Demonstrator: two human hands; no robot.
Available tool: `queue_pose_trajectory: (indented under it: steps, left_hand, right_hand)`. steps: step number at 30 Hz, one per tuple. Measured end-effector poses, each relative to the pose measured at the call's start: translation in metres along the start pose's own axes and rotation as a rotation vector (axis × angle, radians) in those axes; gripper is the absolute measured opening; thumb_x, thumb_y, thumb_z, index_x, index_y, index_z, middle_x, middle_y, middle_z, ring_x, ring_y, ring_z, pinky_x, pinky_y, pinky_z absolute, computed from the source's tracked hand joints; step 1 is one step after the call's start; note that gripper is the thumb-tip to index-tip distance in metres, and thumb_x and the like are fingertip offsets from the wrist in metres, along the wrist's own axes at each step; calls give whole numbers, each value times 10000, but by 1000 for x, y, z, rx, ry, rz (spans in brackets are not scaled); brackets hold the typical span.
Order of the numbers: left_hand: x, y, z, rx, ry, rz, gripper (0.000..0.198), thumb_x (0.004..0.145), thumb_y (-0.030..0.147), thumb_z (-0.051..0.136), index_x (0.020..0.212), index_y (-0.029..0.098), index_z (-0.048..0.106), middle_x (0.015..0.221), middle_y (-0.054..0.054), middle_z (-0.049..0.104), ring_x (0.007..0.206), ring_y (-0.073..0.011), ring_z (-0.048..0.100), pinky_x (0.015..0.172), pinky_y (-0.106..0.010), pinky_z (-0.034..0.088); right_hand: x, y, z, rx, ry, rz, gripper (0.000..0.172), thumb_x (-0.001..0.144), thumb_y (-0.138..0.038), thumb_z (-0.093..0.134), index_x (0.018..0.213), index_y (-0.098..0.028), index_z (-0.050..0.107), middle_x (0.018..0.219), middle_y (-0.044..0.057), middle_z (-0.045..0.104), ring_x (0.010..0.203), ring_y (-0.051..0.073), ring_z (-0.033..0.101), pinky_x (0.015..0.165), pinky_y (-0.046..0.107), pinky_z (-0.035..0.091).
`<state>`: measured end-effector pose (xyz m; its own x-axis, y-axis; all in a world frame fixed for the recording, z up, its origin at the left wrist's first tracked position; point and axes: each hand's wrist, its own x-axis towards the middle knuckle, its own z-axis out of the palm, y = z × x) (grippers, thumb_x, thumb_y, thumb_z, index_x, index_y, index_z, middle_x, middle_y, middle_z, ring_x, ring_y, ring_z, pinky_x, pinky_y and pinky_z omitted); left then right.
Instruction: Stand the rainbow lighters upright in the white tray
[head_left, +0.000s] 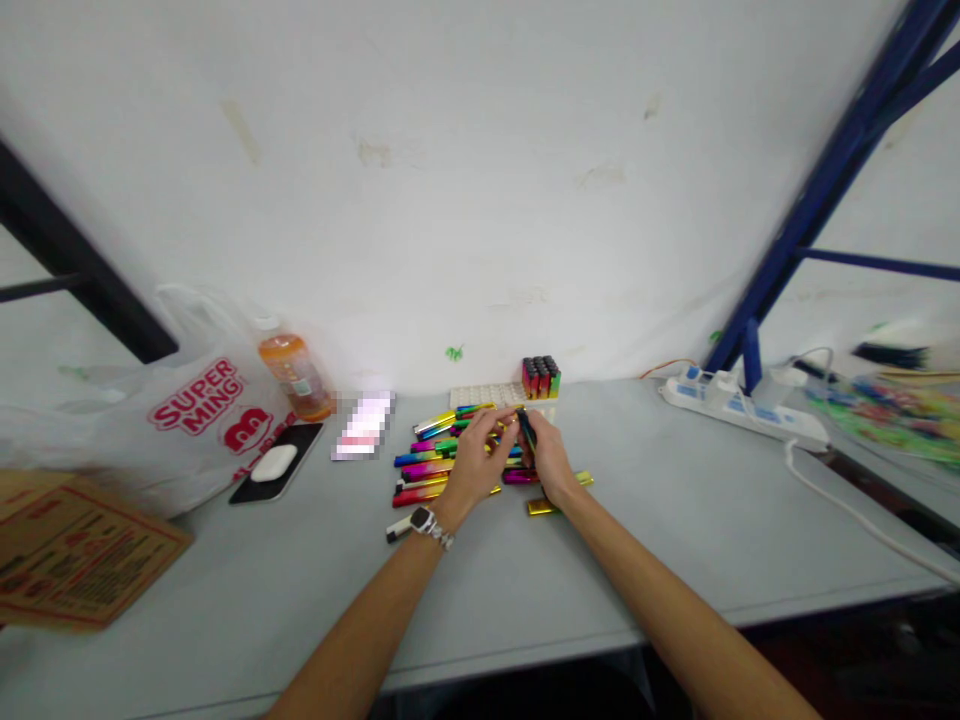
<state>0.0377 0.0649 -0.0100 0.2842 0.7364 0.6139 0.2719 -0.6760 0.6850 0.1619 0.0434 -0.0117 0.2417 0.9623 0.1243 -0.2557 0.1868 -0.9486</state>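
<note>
Both my hands meet over a loose pile of shiny, multicoloured lighters (424, 468) on the grey table. My right hand (551, 458) is closed round a dark lighter (526, 430), held tilted. My left hand (480, 458), with a watch (424, 520) on the wrist, has its fingers bent together close to that lighter; what they pinch, if anything, is hidden. Behind my hands lies a white gridded tray (484, 396). At its right end a block of lighters (541, 378) stands upright, dark ends up. A gold lighter (543, 507) lies below my right hand.
Left of the pile are a phone with a pixelated screen (364, 425), a white case (274, 463) on a dark phone (300, 445), an orange drink bottle (296, 375), a plastic bag (187, 400) and a cardboard box (82, 550). A power strip (742, 412) with cables lies at right.
</note>
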Motion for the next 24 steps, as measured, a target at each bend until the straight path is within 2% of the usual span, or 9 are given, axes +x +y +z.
queue_pose_trajectory:
  steps: [3, 7, 10, 12, 14, 17, 20, 24]
  left_hand:
    - [2, -3, 2, -53, 31, -65, 284, 905, 385, 590, 1109, 203, 669, 1014, -73, 645, 855, -165, 630, 670, -273, 545]
    - [8, -9, 4, -144, 57, -160, 286, 849, 401, 660, 1026, 176, 675, 956, -69, 681, 831, -168, 656, 705, -286, 561]
    - [21, -15, 3, -207, 7, -188, 256, 846, 383, 660, 992, 172, 665, 904, -57, 711, 813, -169, 674, 726, -294, 562]
    - [35, -18, 0, -228, -21, -175, 241, 846, 369, 657, 988, 174, 664, 891, -51, 718, 813, -169, 681, 746, -299, 563]
    - [54, -22, -3, -203, -10, -166, 219, 842, 347, 656, 974, 172, 666, 869, -46, 719, 802, -169, 681, 738, -296, 561]
    - [86, -31, -3, -105, -5, -107, 159, 820, 270, 665, 940, 166, 667, 850, -39, 713, 774, -156, 674, 751, -295, 554]
    - [115, -44, 4, -3, -51, -87, 116, 792, 183, 661, 905, 156, 657, 783, -28, 698, 727, -148, 661, 738, -294, 542]
    - [137, -63, 18, 82, -139, -51, 109, 790, 142, 638, 898, 155, 647, 839, -42, 713, 786, -157, 669, 793, -310, 534]
  right_hand:
    - [-2, 0, 1, -81, -12, -62, 293, 824, -522, 589, 775, -234, 564, 613, -41, 501, 555, 134, 442, 460, 241, 327]
    - [-2, 3, 0, -164, -31, -164, 230, 873, -462, 550, 844, -234, 563, 770, -15, 578, 717, 149, 530, 601, 247, 419]
    - [3, 4, -6, -261, -63, -244, 188, 883, -403, 546, 940, -227, 581, 908, 11, 622, 864, 168, 565, 763, 280, 447]
    - [9, 4, -13, -353, -33, -281, 220, 854, -363, 585, 1025, -225, 583, 979, 27, 631, 943, 186, 567, 814, 302, 440]
    - [15, 4, -21, -408, 33, -292, 273, 828, -345, 609, 1070, -224, 573, 1011, 40, 628, 970, 199, 567, 805, 310, 437]
    - [21, 3, -33, -386, 93, -261, 257, 827, -363, 593, 1038, -218, 571, 956, 42, 628, 899, 197, 582, 741, 303, 440]
    - [23, 2, -41, -374, 98, -242, 235, 816, -386, 594, 976, -214, 583, 895, 36, 636, 836, 190, 578, 706, 299, 438]
    - [20, -2, -46, -400, 94, -254, 204, 815, -390, 590, 895, -203, 607, 868, 34, 653, 825, 190, 584, 723, 304, 437]
